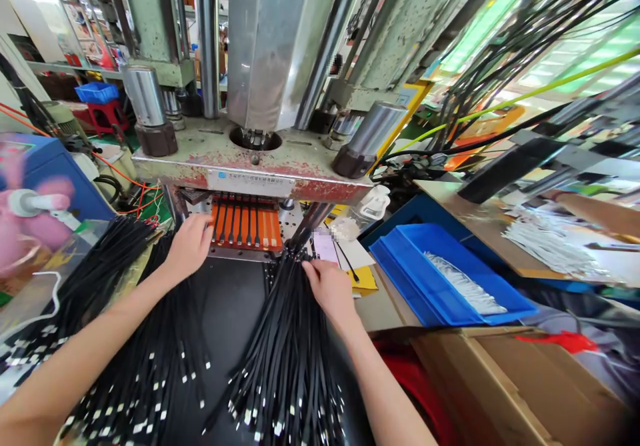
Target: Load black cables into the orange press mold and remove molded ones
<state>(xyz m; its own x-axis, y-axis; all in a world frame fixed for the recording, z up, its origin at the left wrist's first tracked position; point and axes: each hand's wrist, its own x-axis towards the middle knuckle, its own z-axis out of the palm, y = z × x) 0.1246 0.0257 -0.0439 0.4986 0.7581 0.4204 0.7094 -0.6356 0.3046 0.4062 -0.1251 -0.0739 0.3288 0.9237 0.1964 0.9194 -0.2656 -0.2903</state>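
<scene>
My left hand (193,246) is at the left edge of an orange fixture (273,229) inside the press. Its fingers are drawn together, and what they hold, if anything, is hidden. Several black flat cables (240,223) lie side by side in the fixture's slots. At the top end of a thick bundle of black cables (290,339), my right hand (333,289) pinches a cable with thumb and fingers. The bundle fans out toward me over a black work surface (227,299), its metal plug ends nearest me. More black cables (170,326) lie under my left forearm.
A green press (255,166) with steel columns stands over the fixture. Blue trays (415,279) with white parts and a cardboard box (525,379) are on the right. A pink fan (35,206) is at left. Another person's arm (595,213) shows at far right.
</scene>
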